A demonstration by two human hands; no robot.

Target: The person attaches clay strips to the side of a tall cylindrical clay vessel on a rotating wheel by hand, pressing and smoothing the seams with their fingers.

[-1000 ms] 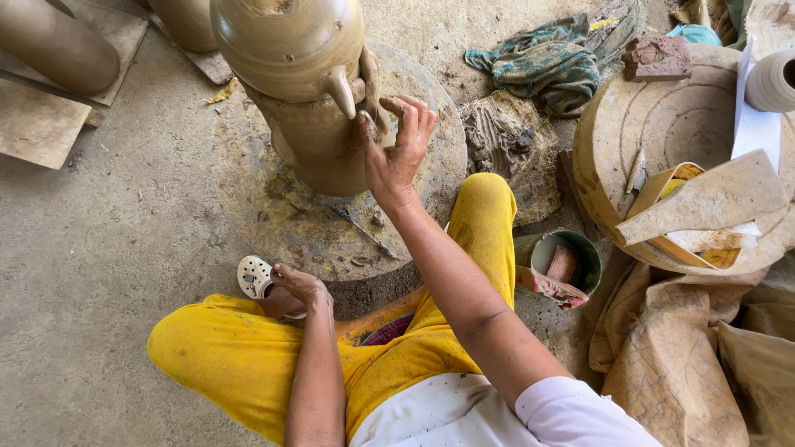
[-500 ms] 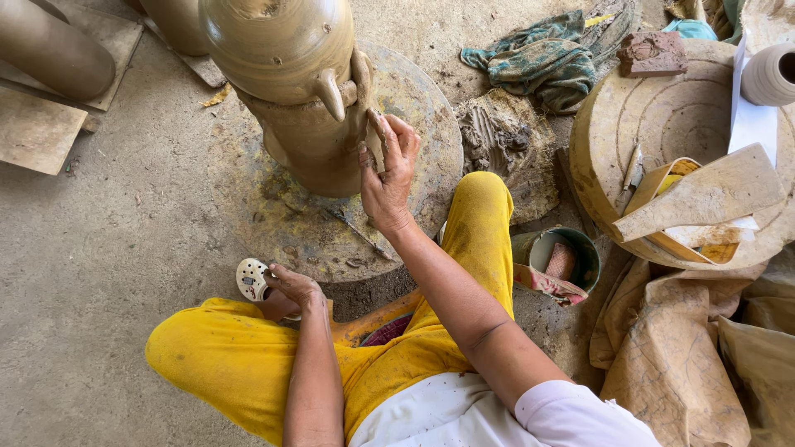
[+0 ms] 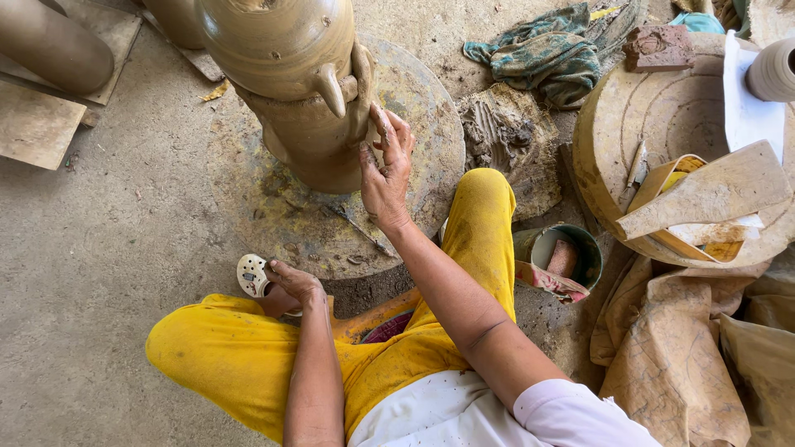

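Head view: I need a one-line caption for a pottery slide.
Right hand presses the handle of a tall clay vessel on a round wheel; left hand rests on the foot.

Your right hand (image 3: 386, 170) has drawn in from a spread-fingered reach beside the clay pot (image 3: 302, 91); its fingers now lie together, flat against the pot's near right side, just below the curved handle (image 3: 362, 79).

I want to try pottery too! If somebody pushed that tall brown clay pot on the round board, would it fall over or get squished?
The clay pot looks tall with a wide top on a narrower base, so a hard push might tip it. Its surface looks damp and soft where the right hand touches it, so it would probably dent. It seems heavy for its size.
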